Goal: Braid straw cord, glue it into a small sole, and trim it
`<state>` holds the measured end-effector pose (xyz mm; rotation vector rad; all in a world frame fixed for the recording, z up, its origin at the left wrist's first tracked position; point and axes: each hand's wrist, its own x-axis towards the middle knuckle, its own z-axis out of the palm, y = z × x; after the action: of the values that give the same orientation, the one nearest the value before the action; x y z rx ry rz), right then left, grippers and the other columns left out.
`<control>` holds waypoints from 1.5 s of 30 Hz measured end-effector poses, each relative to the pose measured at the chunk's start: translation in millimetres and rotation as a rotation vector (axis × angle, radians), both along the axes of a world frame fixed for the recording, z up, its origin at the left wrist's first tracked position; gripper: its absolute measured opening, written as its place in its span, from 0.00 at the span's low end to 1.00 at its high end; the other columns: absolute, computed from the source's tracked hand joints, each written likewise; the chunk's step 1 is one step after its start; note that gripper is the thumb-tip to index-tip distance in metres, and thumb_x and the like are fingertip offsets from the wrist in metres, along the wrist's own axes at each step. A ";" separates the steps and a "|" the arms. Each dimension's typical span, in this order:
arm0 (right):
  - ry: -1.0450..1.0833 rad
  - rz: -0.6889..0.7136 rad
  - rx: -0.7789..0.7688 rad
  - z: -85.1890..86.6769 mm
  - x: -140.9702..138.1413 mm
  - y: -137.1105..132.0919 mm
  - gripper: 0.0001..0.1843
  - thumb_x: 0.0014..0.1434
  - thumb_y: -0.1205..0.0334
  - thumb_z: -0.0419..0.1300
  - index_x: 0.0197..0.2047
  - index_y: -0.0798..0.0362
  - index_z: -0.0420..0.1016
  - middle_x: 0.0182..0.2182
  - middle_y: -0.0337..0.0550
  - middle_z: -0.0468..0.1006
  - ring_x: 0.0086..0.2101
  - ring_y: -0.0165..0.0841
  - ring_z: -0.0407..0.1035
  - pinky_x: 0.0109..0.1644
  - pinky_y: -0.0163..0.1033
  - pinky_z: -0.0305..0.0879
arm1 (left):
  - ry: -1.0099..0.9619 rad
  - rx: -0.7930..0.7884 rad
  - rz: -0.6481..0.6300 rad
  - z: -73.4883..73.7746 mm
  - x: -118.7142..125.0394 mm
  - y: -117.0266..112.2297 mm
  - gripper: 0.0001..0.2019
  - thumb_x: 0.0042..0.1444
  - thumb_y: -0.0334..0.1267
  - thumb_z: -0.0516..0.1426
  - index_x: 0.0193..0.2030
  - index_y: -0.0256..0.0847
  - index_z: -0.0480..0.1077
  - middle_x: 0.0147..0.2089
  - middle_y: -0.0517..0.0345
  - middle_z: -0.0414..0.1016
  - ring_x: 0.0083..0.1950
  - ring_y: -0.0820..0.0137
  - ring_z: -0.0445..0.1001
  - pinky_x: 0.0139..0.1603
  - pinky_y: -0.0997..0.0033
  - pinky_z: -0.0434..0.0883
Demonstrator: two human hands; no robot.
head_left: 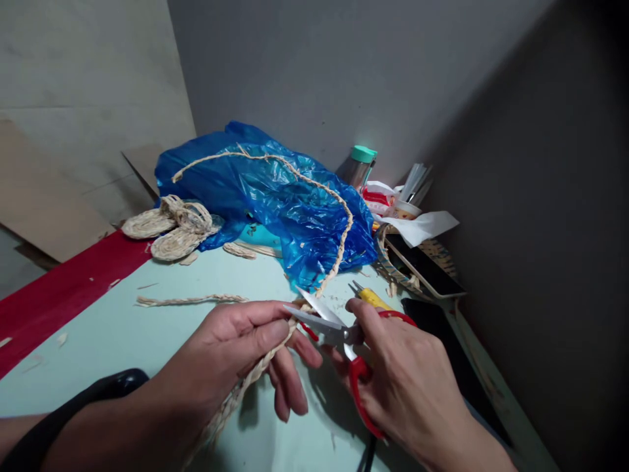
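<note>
My left hand [255,347] pinches a pale braided straw cord [344,226] between thumb and forefinger. One end of the cord hangs below the hand, while the rest runs up and curves across a blue plastic bag [236,170]. In my right hand [407,367] is a pair of red-handled scissors [361,377], its blades apart. The blades straddle the cord just beyond my left fingertips. A shorter piece of braid [191,300] lies on the table [113,341] behind my left hand.
Small woven straw slippers [174,229] sit at the back left by a red strip [78,295]. At the right are a yellow-handled tool [373,298], a basket [393,262] holding a dark tablet-like object [427,265], and a green-lidded bottle [362,157]. Walls rise behind.
</note>
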<state>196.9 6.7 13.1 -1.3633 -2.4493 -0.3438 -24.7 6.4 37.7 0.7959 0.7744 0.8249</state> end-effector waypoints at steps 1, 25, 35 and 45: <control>-0.012 0.007 0.019 -0.2 -0.3 0.2 0.16 0.56 0.63 0.56 0.48 0.53 0.64 0.24 0.37 0.74 0.24 0.36 0.72 0.27 0.37 0.58 | 0.007 -0.001 -0.002 0.5 0.2 -0.4 0.13 0.64 0.36 0.57 0.32 0.34 0.81 0.21 0.52 0.80 0.21 0.74 0.75 0.23 0.82 0.70; 0.002 0.078 0.225 -10.2 1.7 4.5 0.11 0.61 0.74 0.48 0.42 0.56 0.70 0.17 0.33 0.70 0.15 0.30 0.65 0.22 0.36 0.51 | 0.059 0.110 -0.028 -6.2 -1.6 -5.8 0.11 0.61 0.41 0.61 0.34 0.36 0.81 0.23 0.56 0.79 0.23 0.74 0.75 0.25 0.80 0.70; 0.258 -0.034 -0.004 1.1 8.2 8.0 0.07 0.66 0.60 0.56 0.46 0.50 0.64 0.19 0.27 0.70 0.16 0.27 0.65 0.21 0.30 0.56 | 0.064 0.001 0.145 -4.1 -2.4 -0.3 0.06 0.57 0.35 0.65 0.41 0.39 0.80 0.30 0.58 0.78 0.23 0.81 0.65 0.24 0.84 0.62; 0.065 -0.039 0.061 4.5 5.3 3.0 0.15 0.62 0.61 0.55 0.51 0.53 0.64 0.23 0.34 0.74 0.21 0.33 0.71 0.24 0.34 0.60 | 0.157 -0.021 0.223 -3.3 -6.2 2.2 0.05 0.55 0.33 0.65 0.39 0.38 0.79 0.32 0.57 0.80 0.29 0.77 0.69 0.32 0.80 0.66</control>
<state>202.2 9.7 17.6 -1.3765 -2.3437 -0.3743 -30.9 8.5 34.4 0.7709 1.0233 0.9591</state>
